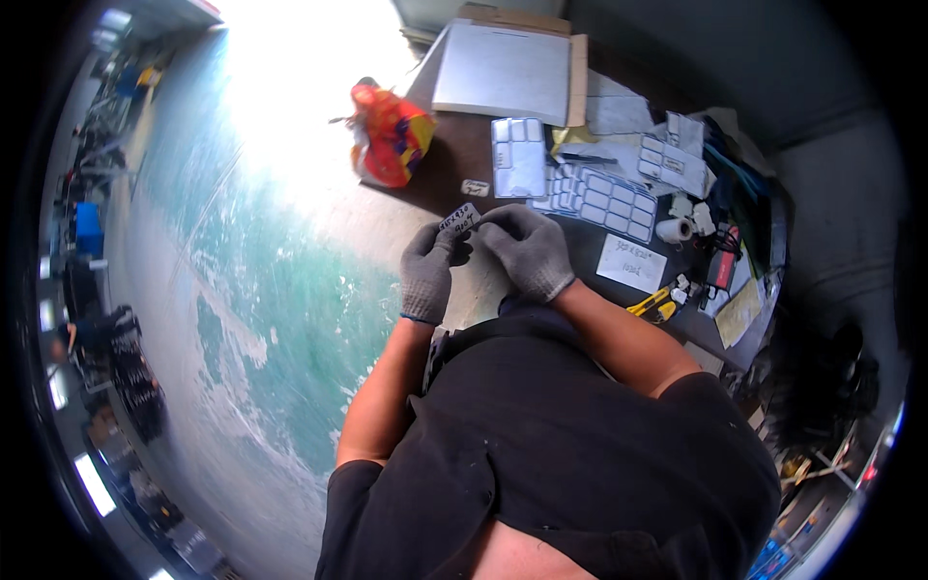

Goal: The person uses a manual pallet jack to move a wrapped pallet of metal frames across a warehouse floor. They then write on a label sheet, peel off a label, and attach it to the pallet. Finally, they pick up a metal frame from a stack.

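my grey-knit-gloved left hand (426, 274) and right hand (529, 256): pinching one small white rectangular label (457, 219), dark-inked, just before the smooth dark brown tabletop (456, 147); thereon, white sheets of blue-edged rounded rectangles (615, 205); one crumpled red-and-yellow bag (390, 137).

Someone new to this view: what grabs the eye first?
Probably the red-and-yellow bag on the left end of the dark table. Next, the small white label near the picture's middle, pinched by the gloved left hand, the right hand close beside it. Glare whitens the upper left.
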Tool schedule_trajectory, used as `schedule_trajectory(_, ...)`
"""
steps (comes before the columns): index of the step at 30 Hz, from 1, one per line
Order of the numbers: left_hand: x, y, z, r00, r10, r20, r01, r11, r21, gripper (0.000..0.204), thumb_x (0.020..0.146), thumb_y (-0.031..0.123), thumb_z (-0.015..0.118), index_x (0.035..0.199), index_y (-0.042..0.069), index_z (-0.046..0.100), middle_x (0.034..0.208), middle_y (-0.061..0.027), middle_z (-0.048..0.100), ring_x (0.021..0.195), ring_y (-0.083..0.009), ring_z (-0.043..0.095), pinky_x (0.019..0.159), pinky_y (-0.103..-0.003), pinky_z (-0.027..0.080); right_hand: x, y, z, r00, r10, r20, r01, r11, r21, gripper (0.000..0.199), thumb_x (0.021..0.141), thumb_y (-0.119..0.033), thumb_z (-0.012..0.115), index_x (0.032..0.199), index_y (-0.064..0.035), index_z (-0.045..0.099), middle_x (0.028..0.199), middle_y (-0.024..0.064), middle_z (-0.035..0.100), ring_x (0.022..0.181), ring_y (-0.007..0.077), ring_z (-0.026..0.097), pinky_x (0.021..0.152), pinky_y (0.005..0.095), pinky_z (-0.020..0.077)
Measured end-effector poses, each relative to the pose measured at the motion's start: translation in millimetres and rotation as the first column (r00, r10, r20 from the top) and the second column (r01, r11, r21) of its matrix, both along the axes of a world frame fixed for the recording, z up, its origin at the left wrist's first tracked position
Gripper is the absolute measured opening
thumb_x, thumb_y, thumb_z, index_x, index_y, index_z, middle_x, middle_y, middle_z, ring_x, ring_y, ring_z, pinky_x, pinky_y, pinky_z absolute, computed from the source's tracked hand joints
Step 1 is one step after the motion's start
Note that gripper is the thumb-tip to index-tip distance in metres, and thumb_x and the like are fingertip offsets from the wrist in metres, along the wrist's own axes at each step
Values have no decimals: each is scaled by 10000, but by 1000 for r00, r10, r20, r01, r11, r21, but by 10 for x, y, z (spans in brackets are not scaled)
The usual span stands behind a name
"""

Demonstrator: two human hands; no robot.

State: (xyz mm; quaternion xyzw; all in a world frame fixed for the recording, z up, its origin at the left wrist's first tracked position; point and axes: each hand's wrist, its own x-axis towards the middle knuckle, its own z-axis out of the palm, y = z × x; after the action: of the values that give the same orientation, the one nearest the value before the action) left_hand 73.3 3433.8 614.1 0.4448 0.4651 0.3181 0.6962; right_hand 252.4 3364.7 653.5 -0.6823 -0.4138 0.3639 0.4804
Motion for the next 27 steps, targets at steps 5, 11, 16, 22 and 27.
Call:
schedule_trajectory(5,-852,-220,115,975,120,189,-88,982,-170,334,1174,203,586,1335,-70,691,1150,-167,806,960,-226,786,899,-368,646,-487,88,-143,992,122,-10,-122,990,-65,285,1028,-273,781,1174,-29,802,991,96,816,889,160,759,850,344,607)
schedule_trajectory(11,-2010,-577,163,963,205,174,-179,972,-154,357,1184,221,572,1364,-67,680,1173,-173,803,970,-243,789,915,-382,646,-1619,163,2,927,349,-136,-368,915,-167,355,1026,-307,770,1061,45,798,854,93,782,753,130,725,736,322,596)
schedule_trajectory(16,-3045,-856,164,947,266,179,-244,960,-139,371,1193,235,547,1359,-68,681,1179,-178,804,965,-246,792,906,-388,649,-2663,104,-57,858,420,-297,-482,858,-178,267,1006,-222,771,1040,41,802,840,85,781,731,135,722,705,305,600)
schedule_trajectory(22,-4151,-1049,55,879,423,221,-371,897,-240,384,1182,252,561,1334,-87,659,1142,-227,796,943,-311,799,878,-446,654,-3773,137,-211,780,418,-465,-538,828,-159,217,1005,-171,790,1025,45,792,864,90,784,754,146,727,720,303,603)
schedule_trajectory(27,-4951,-957,-120,759,597,259,-522,796,-307,351,1174,235,564,1267,-80,689,1056,-211,797,901,-311,791,863,-458,650,-4646,383,-320,739,433,-516,-578,801,-155,218,1007,-175,805,1041,40,785,873,89,778,768,145,718,730,300,593)
